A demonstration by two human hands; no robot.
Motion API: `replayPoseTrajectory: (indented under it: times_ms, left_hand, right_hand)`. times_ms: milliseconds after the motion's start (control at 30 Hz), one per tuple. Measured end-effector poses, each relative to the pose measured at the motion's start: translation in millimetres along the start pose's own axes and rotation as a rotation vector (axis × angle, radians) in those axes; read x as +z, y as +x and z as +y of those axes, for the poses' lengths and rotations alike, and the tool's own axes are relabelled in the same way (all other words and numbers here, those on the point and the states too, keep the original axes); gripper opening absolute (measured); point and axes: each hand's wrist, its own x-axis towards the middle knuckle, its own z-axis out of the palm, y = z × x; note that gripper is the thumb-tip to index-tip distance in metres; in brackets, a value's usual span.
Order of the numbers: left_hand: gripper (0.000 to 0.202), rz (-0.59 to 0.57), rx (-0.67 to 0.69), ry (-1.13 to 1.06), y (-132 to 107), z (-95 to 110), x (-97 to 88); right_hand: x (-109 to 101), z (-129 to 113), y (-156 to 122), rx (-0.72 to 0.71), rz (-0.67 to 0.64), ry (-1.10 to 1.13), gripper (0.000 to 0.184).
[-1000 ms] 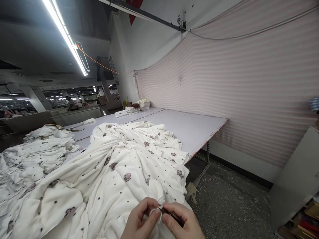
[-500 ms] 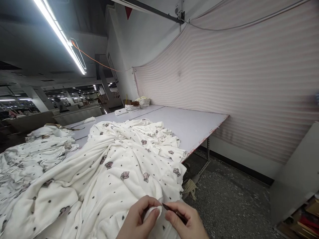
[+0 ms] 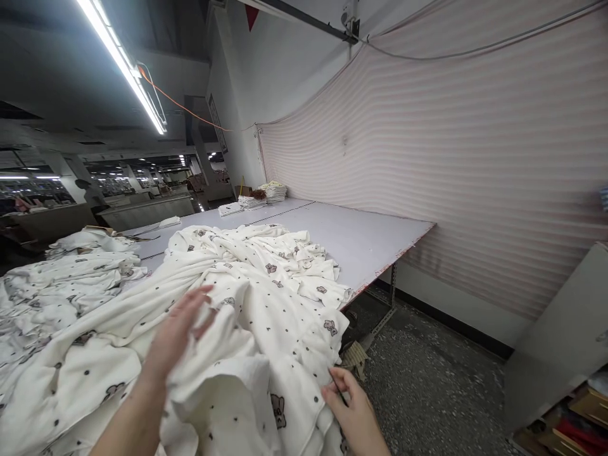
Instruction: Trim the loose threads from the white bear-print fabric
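Observation:
A large white soft cloth (image 3: 285, 335) printed with grey animal heads and small dark dots lies in loose folds in front of me. Over its left part is my left hand (image 3: 183, 329), blurred by motion, its fingers and thumb spread apart. Beneath and beside that hand the cloth rises in a raised fold. My right hand (image 3: 351, 405) is at the cloth's right edge, fingers closed around a slender dark pointed tool (image 3: 338, 386). Its exact kind is too small to tell. The tool's thin tip points up and left.
The pale table (image 3: 375, 231) reaches back to a striped hanging sheet (image 3: 451, 158). More printed cloth (image 3: 71, 285) is heaped at left. Folded stacks (image 3: 273, 191) stand at the far end. To the right lie speckled floor (image 3: 427, 380) and a grey cabinet (image 3: 560, 354).
My left hand has let go of the pinched cloth edge and moved left and up. A fold of cloth has shifted near it. My right hand, still holding the tool, has shifted slightly.

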Motion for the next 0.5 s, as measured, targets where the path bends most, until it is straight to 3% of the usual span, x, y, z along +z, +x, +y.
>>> replayPoseTrajectory:
  times_ms: [67, 167, 233, 300, 367, 500]
  left_hand:
    - [0.028, -0.213, 0.008, 0.256, -10.3, -10.4, 17.5]
    - [0.039, -0.591, 0.117, 0.709, -34.4, -36.6, 57.2]
    - [0.025, -0.678, 0.215, 0.834, -43.4, -49.2, 75.2]
    - [0.018, -0.667, 0.266, 0.833, -42.9, -52.4, 77.4]
    - [0.022, -0.581, 0.282, 0.776, -35.7, -47.5, 63.0]
    - [0.018, -0.246, 0.212, 0.478, -19.0, -27.7, 1.7]
  right_hand:
    - [7.5, -1.3, 1.4, -0.017, -0.066, 0.056, 0.027]
    - [19.8, -14.5, -5.9, -0.114, -0.02, 0.084, 0.029]
    - [27.4, -20.4, -14.8, -0.211, -0.006, 0.117, 0.032]
    - [32.3, -18.2, -22.4, -0.245, -0.027, 0.151, 0.037]
    - [31.8, -8.6, -24.2, -0.198, 0.002, 0.177, 0.041]
    - [16.9, 13.9, -8.8, -0.108, 0.225, 0.121, 0.044]
